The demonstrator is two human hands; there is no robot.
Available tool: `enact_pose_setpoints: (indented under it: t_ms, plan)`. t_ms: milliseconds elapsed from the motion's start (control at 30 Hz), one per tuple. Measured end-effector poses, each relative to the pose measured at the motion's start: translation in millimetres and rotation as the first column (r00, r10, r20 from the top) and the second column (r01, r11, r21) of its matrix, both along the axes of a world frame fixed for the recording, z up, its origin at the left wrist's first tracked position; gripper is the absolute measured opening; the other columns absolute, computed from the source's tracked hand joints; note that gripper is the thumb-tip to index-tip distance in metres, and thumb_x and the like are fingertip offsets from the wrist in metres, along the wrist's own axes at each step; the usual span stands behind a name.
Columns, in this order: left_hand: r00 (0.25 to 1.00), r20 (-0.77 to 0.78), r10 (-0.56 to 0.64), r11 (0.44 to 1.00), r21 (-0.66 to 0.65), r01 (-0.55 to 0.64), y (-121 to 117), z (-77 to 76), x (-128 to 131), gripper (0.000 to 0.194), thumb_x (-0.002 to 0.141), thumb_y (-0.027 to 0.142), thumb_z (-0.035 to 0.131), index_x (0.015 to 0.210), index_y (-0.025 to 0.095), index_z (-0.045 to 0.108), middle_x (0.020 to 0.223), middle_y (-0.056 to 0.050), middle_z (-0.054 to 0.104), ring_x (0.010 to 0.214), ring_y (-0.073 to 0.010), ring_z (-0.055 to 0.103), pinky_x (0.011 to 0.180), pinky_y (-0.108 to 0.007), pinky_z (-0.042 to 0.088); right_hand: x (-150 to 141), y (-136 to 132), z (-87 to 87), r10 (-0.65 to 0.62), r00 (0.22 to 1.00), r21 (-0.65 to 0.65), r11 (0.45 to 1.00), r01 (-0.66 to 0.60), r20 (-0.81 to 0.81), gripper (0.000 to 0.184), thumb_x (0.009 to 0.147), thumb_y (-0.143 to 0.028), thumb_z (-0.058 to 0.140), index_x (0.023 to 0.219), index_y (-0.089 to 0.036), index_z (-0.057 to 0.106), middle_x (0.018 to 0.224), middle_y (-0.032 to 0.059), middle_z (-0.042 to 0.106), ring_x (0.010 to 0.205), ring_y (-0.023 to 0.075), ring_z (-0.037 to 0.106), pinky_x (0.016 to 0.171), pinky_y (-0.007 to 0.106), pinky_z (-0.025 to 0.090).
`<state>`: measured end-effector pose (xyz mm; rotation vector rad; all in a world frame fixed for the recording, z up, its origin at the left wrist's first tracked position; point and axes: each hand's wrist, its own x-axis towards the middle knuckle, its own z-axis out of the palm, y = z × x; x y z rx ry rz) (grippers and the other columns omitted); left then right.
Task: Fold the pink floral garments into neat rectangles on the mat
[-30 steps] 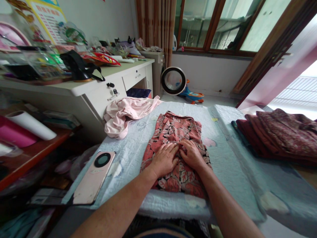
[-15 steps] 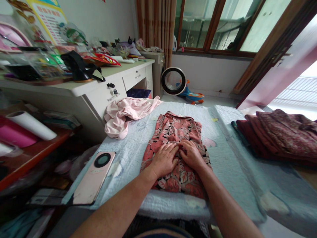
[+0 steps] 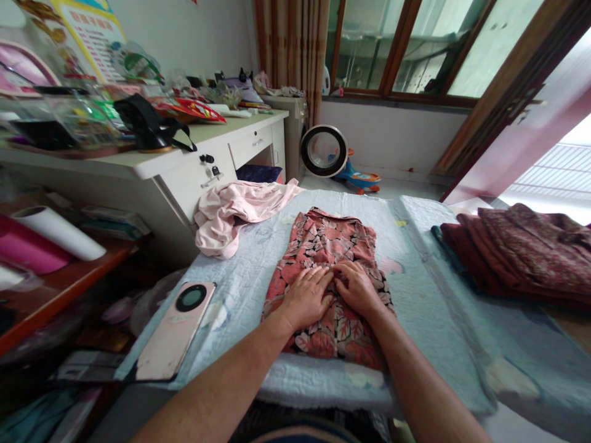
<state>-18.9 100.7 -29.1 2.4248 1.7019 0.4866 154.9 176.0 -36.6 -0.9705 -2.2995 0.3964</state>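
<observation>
A folded red garment with a leaf print (image 3: 330, 237) lies flat in front of me on a light blue quilted cover (image 3: 429, 332). My left hand (image 3: 308, 296) rests on the middle of the garment, palm down, its fingers stretched out. Close beside it, my right hand (image 3: 357, 288) also lies on the cloth with its fingers extended and slightly bent. The fingertips of both hands nearly meet. Part of the garment is hidden beneath my hands and forearms.
On the right is a stack of folded dark red clothes (image 3: 521, 252). A crumpled pink cloth (image 3: 244, 212) lies at the far left of the cover, and a phone (image 3: 178, 332) sits near its left edge. Beyond stands a cluttered white desk (image 3: 184, 184).
</observation>
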Motion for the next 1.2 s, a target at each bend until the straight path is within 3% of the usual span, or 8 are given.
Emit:
enact_pose_setpoints:
  t_ms: [467, 633, 900, 1200]
  plan:
    - [1.000, -0.001, -0.004, 1.000, 0.014, 0.004, 2.3, -5.5, -0.3, 0.058, 0.097, 0.038, 0.047, 0.150, 0.018, 0.036, 0.155, -0.009, 0.042, 0.144, -0.0243, 0.035, 0.121, -0.044, 0.023, 1.1, -2.7, 2.8, -0.155, 0.968, 0.052, 0.988, 0.148, 0.197, 0.027, 0.088, -0.020, 0.055, 0.111, -0.020, 0.069, 0.117, 0.0097, 0.067, 0.106, 0.0278, 0.054, 0.096, 0.044, 0.042]
    - [1.000, -0.002, -0.001, 1.000, 0.018, 0.001, 2.3, -6.8, -0.1, 0.057, 0.097, 0.037, 0.049, 0.149, 0.017, 0.039, 0.155, -0.009, 0.043, 0.143, -0.0244, 0.035, 0.121, -0.045, 0.023, 2.4, -3.5, 4.6, -0.212, 0.957, 0.075, 0.977, 0.201, 0.199, 0.026, 0.087, -0.021, 0.057, 0.109, -0.020, 0.070, 0.117, 0.0090, 0.067, 0.109, 0.0295, 0.052, 0.095, 0.045, 0.041]
    - [1.000, -0.001, 0.003, 1.000, -0.008, -0.003, 0.5, 1.1, 0.1, 0.056, 0.097, 0.039, 0.046, 0.149, 0.018, 0.038, 0.153, -0.010, 0.045, 0.143, -0.0253, 0.037, 0.121, -0.045, 0.024, 2.2, -1.8, 0.4, -0.072, 0.991, 0.068, 0.996, 0.065, 0.112, 0.027, 0.086, -0.020, 0.057, 0.110, -0.021, 0.069, 0.117, 0.0083, 0.066, 0.110, 0.0267, 0.052, 0.099, 0.044, 0.041]
    - [1.000, 0.003, -0.004, 1.000, 0.010, 0.004, 1.7, -3.1, 0.0, 0.057, 0.097, 0.039, 0.048, 0.149, 0.018, 0.039, 0.154, -0.010, 0.044, 0.143, -0.0254, 0.036, 0.121, -0.046, 0.024, 0.7, -1.9, -0.2, -0.114, 0.980, 0.066, 0.992, 0.105, 0.161, 0.027, 0.086, -0.019, 0.057, 0.110, -0.024, 0.069, 0.116, 0.0077, 0.066, 0.108, 0.0270, 0.053, 0.098, 0.043, 0.041]
